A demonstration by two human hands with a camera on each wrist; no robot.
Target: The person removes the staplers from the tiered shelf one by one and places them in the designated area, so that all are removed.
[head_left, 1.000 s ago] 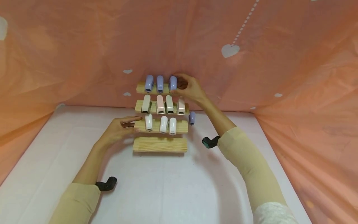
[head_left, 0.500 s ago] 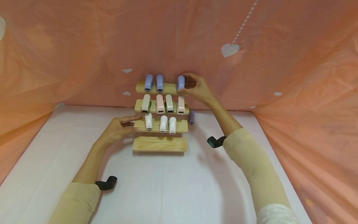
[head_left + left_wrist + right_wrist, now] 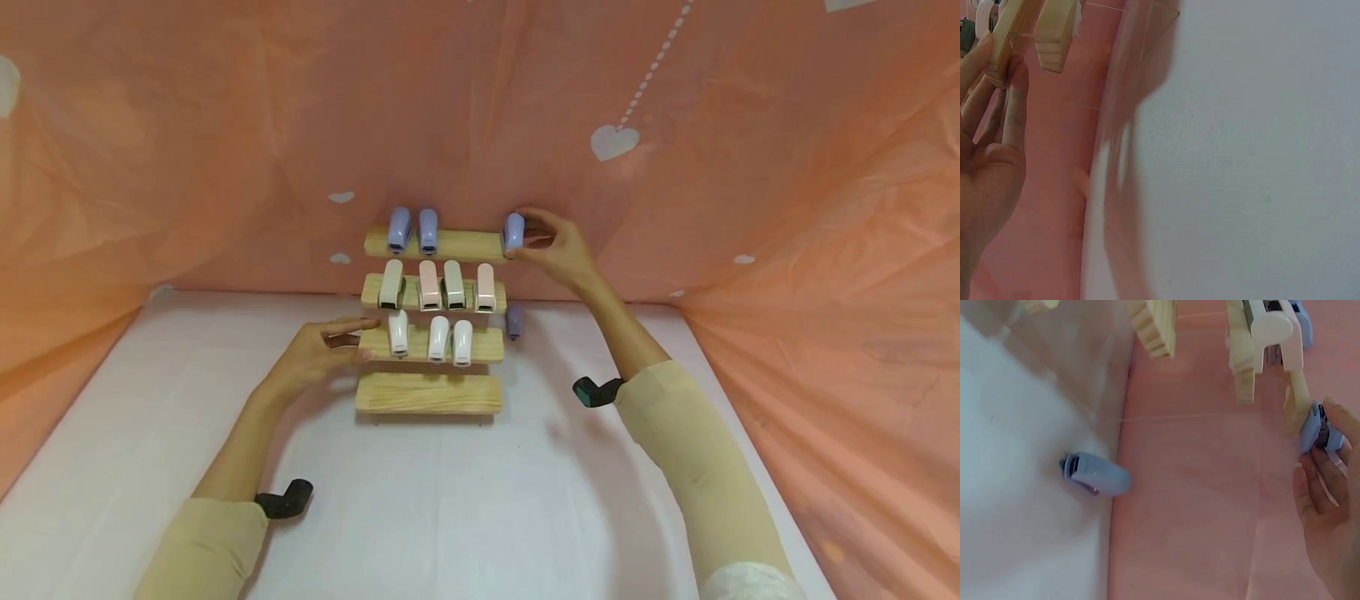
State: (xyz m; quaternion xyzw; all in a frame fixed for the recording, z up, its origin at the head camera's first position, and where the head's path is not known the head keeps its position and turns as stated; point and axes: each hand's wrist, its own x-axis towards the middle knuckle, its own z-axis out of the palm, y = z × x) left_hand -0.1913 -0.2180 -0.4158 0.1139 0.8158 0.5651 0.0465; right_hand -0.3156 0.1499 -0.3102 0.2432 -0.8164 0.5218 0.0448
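My left hand (image 3: 309,357) grips the left end of the second-lowest board (image 3: 491,343) of a tiered wooden rack. In the left wrist view, fingers and thumb lie on either side of that board (image 3: 1002,44). My right hand (image 3: 561,250) holds a purple mini stapler (image 3: 513,233) at the right end of the top board (image 3: 468,243); the right wrist view shows this stapler (image 3: 1314,430) between thumb and fingers, against the board's end. Two more purple staplers (image 3: 427,231) stand at the top left. Below are green and pink staplers (image 3: 485,287), then white ones (image 3: 438,339).
Another purple stapler (image 3: 1100,474) lies on the white tabletop (image 3: 450,508), behind the rack's right side. The lowest board (image 3: 427,395) carries nothing. A pink-orange sheet (image 3: 480,125) hangs behind and at both sides.
My right hand has moved to the right along the top board, taking the purple stapler from beside the other two to the board's right end. My left hand has stayed in place.
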